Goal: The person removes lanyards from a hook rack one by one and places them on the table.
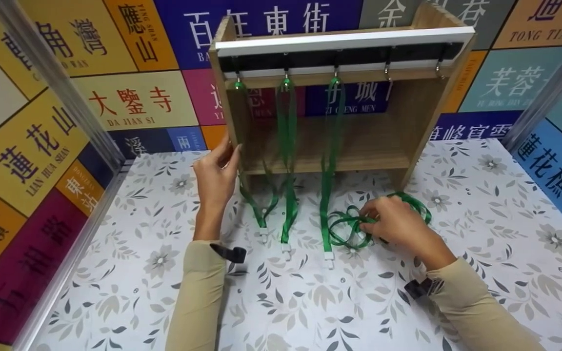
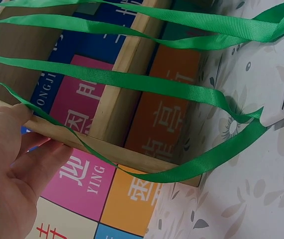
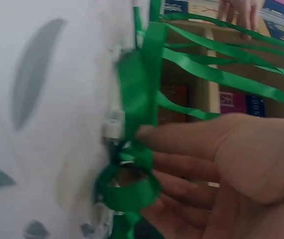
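A wooden rack (image 1: 398, 117) stands on the table, with a row of metal hooks along its front bar. Green lanyards with white clips hang from three hooks: one on the left (image 1: 262, 217), a second (image 1: 288, 214), a third (image 1: 326, 214). My left hand (image 1: 216, 178) grips the rack's left side panel, thumb in front and fingers on the outer side, as the left wrist view (image 2: 17, 169) shows. Low at the right, my right hand (image 1: 395, 222) pinches a green lanyard (image 3: 142, 99) from a coiled pile (image 1: 344, 229); its fingertips are partly hidden.
Two hooks on the right, one of them a bare hook (image 1: 439, 73), carry no lanyard. More green strap (image 1: 420, 204) lies behind my right hand. The table (image 1: 164, 292) has a leaf-patterned cover. Panels with printed signs (image 1: 134, 100) stand behind and at both sides.
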Tool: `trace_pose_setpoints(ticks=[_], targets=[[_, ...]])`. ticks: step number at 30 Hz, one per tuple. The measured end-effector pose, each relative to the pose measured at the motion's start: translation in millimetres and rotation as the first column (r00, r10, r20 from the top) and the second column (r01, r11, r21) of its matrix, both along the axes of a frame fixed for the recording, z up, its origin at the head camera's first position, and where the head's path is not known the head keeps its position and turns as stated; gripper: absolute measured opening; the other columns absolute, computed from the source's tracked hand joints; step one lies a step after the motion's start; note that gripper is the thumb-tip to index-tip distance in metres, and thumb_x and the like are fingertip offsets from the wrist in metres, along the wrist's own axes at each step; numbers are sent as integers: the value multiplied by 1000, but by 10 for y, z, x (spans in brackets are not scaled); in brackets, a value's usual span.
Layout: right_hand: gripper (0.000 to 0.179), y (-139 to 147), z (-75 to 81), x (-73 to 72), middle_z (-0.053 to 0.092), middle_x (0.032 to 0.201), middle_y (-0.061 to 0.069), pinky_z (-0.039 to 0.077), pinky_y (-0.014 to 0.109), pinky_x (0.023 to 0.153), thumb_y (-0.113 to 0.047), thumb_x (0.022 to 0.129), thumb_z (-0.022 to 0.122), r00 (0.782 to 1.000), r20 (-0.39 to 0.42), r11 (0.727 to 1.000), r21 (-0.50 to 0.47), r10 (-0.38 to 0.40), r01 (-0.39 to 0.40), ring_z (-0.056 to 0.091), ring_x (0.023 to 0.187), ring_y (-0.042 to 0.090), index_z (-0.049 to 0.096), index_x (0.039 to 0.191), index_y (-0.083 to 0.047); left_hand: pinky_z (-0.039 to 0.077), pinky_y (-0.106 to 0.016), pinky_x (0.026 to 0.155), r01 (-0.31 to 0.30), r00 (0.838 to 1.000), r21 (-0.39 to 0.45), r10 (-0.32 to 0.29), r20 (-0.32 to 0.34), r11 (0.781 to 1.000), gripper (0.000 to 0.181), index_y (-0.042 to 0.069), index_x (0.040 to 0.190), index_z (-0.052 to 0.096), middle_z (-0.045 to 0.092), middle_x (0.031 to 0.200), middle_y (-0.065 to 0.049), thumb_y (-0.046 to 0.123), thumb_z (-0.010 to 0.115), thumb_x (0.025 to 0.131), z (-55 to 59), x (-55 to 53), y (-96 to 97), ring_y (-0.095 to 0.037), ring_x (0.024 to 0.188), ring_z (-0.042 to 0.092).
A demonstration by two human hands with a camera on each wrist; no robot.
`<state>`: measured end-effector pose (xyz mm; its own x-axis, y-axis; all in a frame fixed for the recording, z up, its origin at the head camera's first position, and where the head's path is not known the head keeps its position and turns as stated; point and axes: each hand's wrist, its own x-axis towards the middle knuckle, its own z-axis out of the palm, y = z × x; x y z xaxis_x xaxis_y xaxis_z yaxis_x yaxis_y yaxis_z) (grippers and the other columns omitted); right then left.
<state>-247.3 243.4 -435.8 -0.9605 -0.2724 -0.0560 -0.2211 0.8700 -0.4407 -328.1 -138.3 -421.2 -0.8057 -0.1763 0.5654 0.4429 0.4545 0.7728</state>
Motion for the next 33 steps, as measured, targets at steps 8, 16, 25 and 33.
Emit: trace_pose_setpoints(ticks=[8,16,25,33], targets=[[26,81,274,32,84,109,11,62,53,86,-24,99,79,998,-53,994,-103,-41,35,79,99,30,82,120,-8,65,-31,98,-16,1000,-15,16,-1,1000,47,21,149,65,76,138,-6,30,75,104,1,-2,-2,-19,119,78],[37,-178,408,-44,82,117,14,67,53,90,-38,103,76,975,-191,933,-359,-110,35,81,103,32,80,123,-7,65,-31,99,-33,999,-35,33,20,999,50,22,152,61,74,141,-5,31,74,105,6,6,4,-18,122,77],[85,-598,422,-214,73,139,21,67,54,90,-56,94,82,972,-178,908,-412,-155,69,76,120,35,57,155,-1,65,-31,99,-15,1000,-20,15,4,1000,48,24,151,62,74,141,-3,31,74,105,-3,3,-5,-17,123,76],[41,-836,493,-264,82,119,17,69,49,88,-34,100,81,926,-318,870,-492,-204,23,81,105,30,79,127,-4,65,-31,99,-12,1000,-22,12,-6,1000,47,18,149,65,75,139,-8,28,74,105,-6,-7,-8,-19,119,78]])
